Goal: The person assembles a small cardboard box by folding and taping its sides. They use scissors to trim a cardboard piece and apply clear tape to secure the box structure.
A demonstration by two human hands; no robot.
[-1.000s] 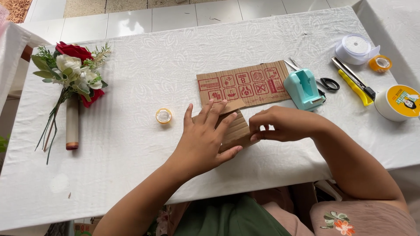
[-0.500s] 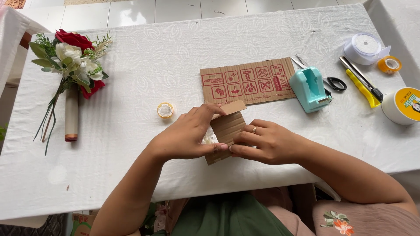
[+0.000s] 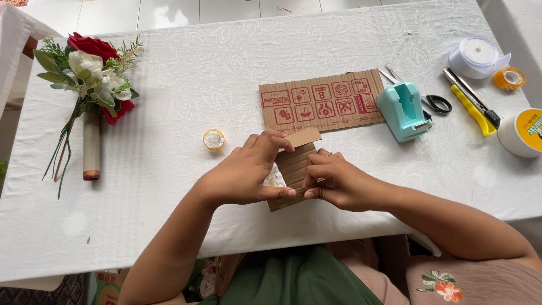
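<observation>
The small cardboard piece (image 3: 294, 166) is pinched from 2 sides – by the left hand (image 3: 243, 175) w/ thumb and forefinger closed on its left edge and top flap, and by the right hand (image 3: 339, 183) w/ fingertips (image 3: 309, 193) pressed together on its lower right edge; both thumbs nearly meet at the lower part of the strip. It is held just above the white tablecloth (image 3: 169, 113), near the table's front edge, directly between the 2 hands. Several risks can be judged from this grip: the strip could be creased off-line if 1 thumb pushes harder than the other, since corrugated board tends to fold along its flutes; the bent top flap – sticking out beyond the left forefinger – could spring back or tear at the crease; and sth whitish is glimpsed under the left fingers, possibly tape, though what it is cannot be told, and it could snag or stick crooked. The piece could also be dropped over the near edge if the pinch is loosened. As for looks: plain brown corrugated card, narrow, approx. rectangular, ribs visible on its face, the top end folded over at an angle. Beyond the fingertips lies a larger cardboard sheet (image 3: 322, 100) w/ red symbols; a small tape roll (image 3: 214, 139) sits left of the left fingers, a teal tape dispenser (image 3: 402, 110) well right of the right ones.
</observation>
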